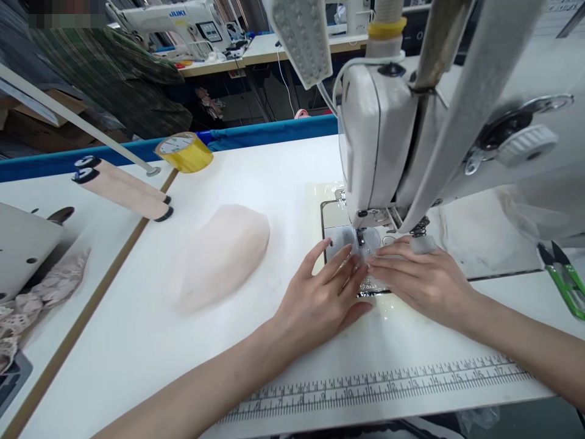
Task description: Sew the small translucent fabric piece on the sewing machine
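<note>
White machine head point(392, 134) | our left hand point(320, 302) spread open, right hand point(425, 281) right of presser foot point(361, 236), grip unclear | apparently aligning | next likely needs steady guiding

The near sewing machine point(379, 140) is white, as is the tabletop point(150, 353), whose ruler scale point(365, 390) is marked in dark grey, and whose white is broken by a brown strip point(97, 305). The loose fabric piece point(228, 253) is a pale, plain pink (much like the two dark-ended rolls point(123, 192)), while the tape roll point(197, 155) is yellow and the snips point(558, 288) pair green handles with black blades. Beyond the blue cloth border point(274, 133), the far machine point(158, 23) is white with blue lettering, and the co-worker's garment point(105, 76) has dark green plaid.
</note>
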